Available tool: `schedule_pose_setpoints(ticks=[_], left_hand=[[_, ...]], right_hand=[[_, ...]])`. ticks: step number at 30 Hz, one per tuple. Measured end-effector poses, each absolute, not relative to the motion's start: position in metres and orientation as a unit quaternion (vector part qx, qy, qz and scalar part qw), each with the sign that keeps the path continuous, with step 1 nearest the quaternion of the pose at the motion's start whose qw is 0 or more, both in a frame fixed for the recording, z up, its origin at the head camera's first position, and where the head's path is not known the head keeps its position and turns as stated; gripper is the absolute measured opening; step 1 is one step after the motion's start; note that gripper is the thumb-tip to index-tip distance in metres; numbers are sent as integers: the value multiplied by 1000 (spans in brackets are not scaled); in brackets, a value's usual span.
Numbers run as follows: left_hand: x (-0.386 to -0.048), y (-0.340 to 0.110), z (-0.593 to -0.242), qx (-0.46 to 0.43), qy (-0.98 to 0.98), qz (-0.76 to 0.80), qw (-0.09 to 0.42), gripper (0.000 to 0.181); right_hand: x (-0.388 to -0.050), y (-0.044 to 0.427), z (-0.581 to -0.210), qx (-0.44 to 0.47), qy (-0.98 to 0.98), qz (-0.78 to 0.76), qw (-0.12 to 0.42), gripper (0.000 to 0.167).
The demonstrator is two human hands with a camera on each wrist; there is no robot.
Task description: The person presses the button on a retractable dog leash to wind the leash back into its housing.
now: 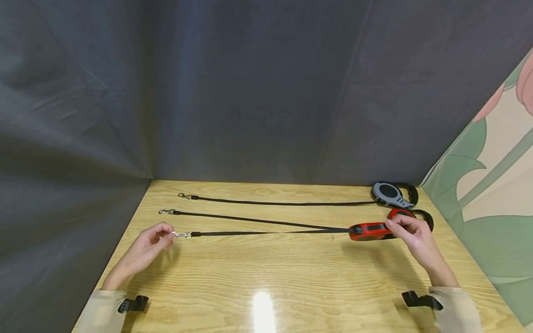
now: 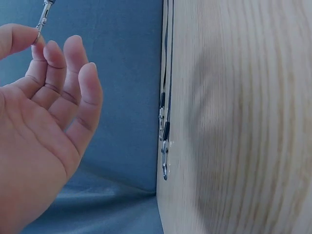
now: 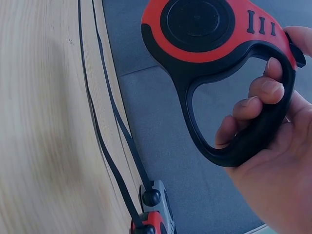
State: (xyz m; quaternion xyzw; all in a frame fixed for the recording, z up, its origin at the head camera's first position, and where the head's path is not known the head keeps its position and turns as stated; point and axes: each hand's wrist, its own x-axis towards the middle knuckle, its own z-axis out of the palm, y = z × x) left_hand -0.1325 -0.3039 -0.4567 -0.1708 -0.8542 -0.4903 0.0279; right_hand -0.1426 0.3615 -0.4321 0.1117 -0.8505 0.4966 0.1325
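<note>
The head view looks forward and down from the near side over the table (image 1: pixel 258 266) and far cloth (image 1: pixel 250 92). Each wrist view faces that cloth from close beside the left hand (image 2: pixel 48 126) or right hand (image 3: pixel 282 156), the table turned on edge. Head and left wrist views share what seem, at that small size, the two far clips (image 2: pixel 165 156).

No text, brand or number is legible. I-shaped marks (image 3: pixel 262 25): three on the held red casing (image 3: pixel 239 36); others on the grey casing (image 1: pixel 391 195), near the tabletop's (image 1: pixel 270 273) far right corner.
</note>
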Motion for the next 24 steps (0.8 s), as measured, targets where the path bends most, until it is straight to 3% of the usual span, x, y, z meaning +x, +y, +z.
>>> schedule_pose_setpoints(ticks=[24], left_hand=[[-133, -292, -454, -142, -864, -482, 35, 10]], right_hand=[[-144, 346, -431, 144, -836, 515, 124, 23]])
